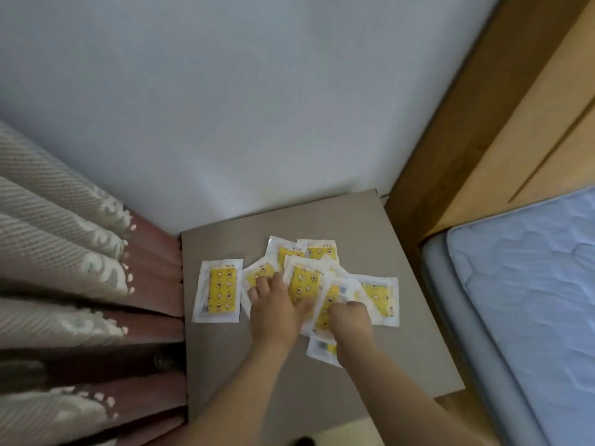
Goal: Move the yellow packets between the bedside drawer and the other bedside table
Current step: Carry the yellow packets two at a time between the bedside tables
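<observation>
Several yellow packets (304, 286) lie in a loose, overlapping heap on the grey bedside table top (418, 333), with one packet (218, 291) lying flat and apart at the left edge of the group. Each is a thin sealed sachet, a yellow printed panel inside a wide white sealed border. The left hand (273, 312) lies palm down on the heap, fingers spread and nearly straight, pressing on the packets rather than gripping any. The right hand (351, 320) is curled, its fingers apparently closed on the near edge of a tilted packet (331, 304) in the heap; the exact pinch is hidden by its knuckles.

Handling, as a judgement: the packets look very light, flat and flexible, with a smooth film surface likely to slide on one another. A single one is best taken by its white border. A stack should be squared first and gripped across both faces, or it may fan out and shed packets.

A patterned curtain (64, 268) hangs at left; a quilted blue mattress (531, 300) lies at right.
</observation>
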